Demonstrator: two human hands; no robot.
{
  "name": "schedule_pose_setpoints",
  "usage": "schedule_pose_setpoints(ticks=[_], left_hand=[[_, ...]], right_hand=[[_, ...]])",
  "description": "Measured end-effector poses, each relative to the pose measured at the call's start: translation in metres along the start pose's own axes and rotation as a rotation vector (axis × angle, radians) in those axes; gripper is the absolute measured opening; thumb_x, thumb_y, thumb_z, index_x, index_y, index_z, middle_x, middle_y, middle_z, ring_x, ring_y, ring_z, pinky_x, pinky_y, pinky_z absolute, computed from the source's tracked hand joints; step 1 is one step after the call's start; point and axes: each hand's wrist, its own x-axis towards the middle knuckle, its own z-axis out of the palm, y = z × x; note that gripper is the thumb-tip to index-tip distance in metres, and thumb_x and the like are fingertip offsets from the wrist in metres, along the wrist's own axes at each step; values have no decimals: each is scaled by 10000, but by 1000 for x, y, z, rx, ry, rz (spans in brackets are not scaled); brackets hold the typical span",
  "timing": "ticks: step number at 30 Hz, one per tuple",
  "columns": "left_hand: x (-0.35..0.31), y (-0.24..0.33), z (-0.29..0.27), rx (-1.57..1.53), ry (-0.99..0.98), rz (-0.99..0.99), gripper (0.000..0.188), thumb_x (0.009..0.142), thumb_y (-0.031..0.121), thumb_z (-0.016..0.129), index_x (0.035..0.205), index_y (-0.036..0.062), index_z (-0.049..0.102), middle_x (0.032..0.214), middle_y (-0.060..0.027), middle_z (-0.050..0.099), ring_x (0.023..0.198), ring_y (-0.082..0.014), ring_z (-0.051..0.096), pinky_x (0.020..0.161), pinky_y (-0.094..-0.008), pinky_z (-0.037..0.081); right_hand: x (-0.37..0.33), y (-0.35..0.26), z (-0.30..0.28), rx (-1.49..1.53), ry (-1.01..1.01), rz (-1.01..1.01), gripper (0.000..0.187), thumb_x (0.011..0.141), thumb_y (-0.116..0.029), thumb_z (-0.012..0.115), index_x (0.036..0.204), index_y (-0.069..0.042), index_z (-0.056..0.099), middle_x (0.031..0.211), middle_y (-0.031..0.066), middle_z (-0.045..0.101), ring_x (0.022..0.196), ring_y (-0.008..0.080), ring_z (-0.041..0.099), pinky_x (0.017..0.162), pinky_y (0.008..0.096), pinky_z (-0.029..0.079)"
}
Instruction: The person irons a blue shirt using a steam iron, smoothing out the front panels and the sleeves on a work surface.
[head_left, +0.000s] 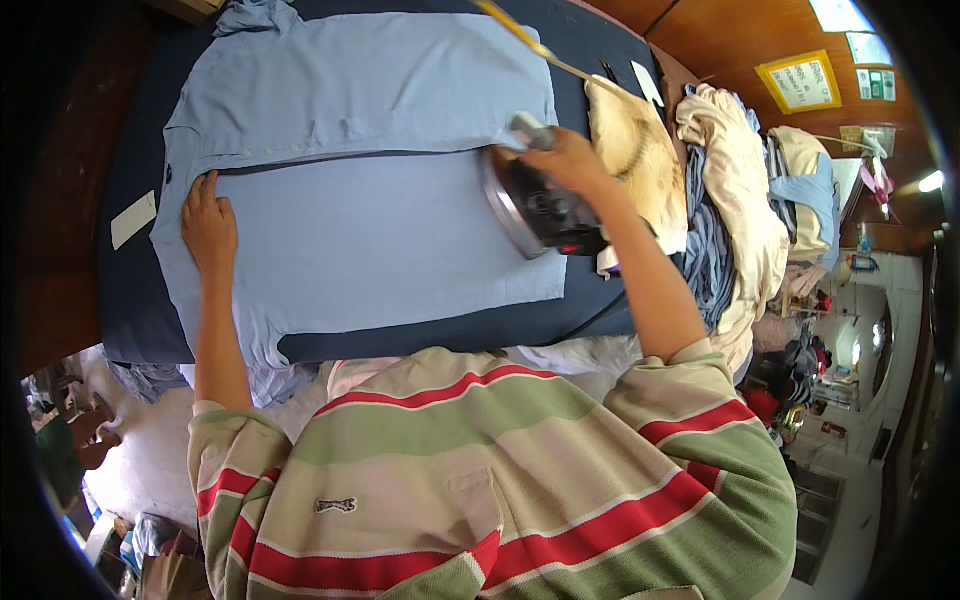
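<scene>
A light blue button-front shirt (pixel 360 235) lies opened out on a dark blue padded table (pixel 440 340), its button edge running across the middle. My right hand (pixel 574 163) is wrapped round the handle of a dark clothes iron (pixel 552 208) with a silvery soleplate edge. The iron, slightly blurred, is over the shirt's right end; whether its whole sole touches the cloth is hidden. At the shirt's left side, near the collar, my left hand (pixel 209 222) lies flat on the cloth with its fingers stretched out.
A scorched, cream-coloured cloth pad (pixel 640 160) lies just right of the iron. Piles of folded clothes (pixel 735 210) stand beyond it. A yellowish cord (pixel 560 65) slants over the far right of the table, and a dark cord (pixel 592 318) trails near its front edge. A white card (pixel 134 220) is at the left.
</scene>
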Motion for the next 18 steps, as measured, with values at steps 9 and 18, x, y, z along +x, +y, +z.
schedule_pose_setpoints(ticks=[9, 18], left_hand=[[4, 9, -10, 116, -73, -4, 328, 831, 135, 478, 1139, 118, 589, 1229, -33, 568, 1119, -239, 535, 924, -393, 419], [-102, 221, -62, -671, -233, 823, 231, 785, 107, 577, 1012, 75, 606, 967, -69, 616, 878, -229, 579, 757, -395, 434]], right_hand=[[-49, 52, -22, 45, 88, 102, 407, 757, -284, 647, 984, 49, 595, 747, 123, 616, 573, 178, 585, 557, 314, 473], [-85, 56, -25, -8, 60, 104, 479, 746, -307, 667, 1018, 74, 570, 768, 177, 622, 637, 228, 611, 605, 338, 476]])
